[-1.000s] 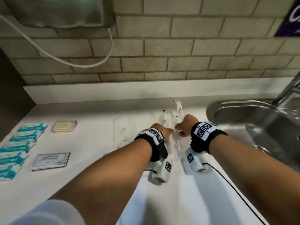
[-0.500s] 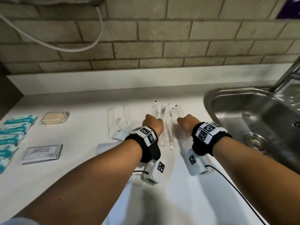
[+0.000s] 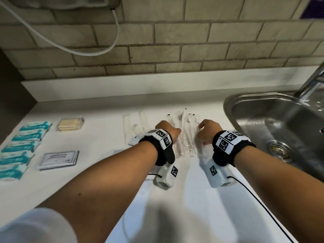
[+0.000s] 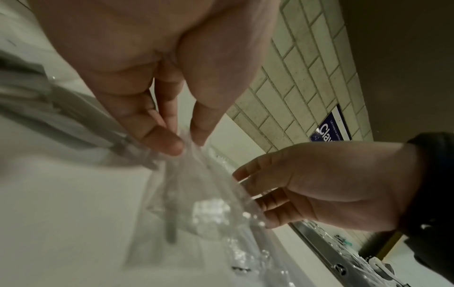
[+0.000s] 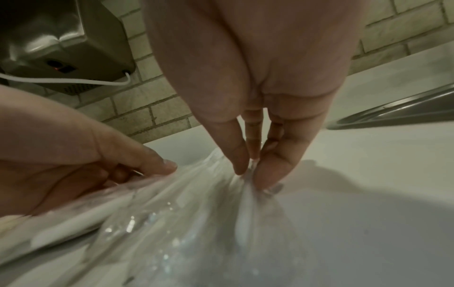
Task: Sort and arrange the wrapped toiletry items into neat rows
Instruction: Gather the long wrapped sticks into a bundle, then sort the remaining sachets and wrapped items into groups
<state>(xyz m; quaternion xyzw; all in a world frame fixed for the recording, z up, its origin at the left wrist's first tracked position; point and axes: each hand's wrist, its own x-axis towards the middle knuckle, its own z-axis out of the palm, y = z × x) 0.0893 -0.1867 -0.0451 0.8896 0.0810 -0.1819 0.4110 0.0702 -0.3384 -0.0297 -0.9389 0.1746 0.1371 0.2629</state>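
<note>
In front of me a white countertop [image 3: 98,176] runs along a brick wall, with a steel sink [image 3: 233,102] set into its right end. At its left edge lies a column of teal wrapped packets [image 3: 22,148], with a clear pack of tan pieces [image 3: 70,124] and a stack of shampoo sachets [image 3: 58,159] just beside it. Toward the middle lie clear-wrapped items [image 3: 135,127], and nearer the sink a bunch of clear wrapped sticks [image 3: 185,134].

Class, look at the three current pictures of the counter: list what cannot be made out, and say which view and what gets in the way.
- Contents of the clear wrapped packets: head view, too small and glary; both wrist views, blurred.
- Left hand fingertips: head view, hidden behind its own knuckles.
- Tap: head view, cut off by the right edge.
- Blue wall sign: left wrist view, wording cut off by the right hand.
</note>
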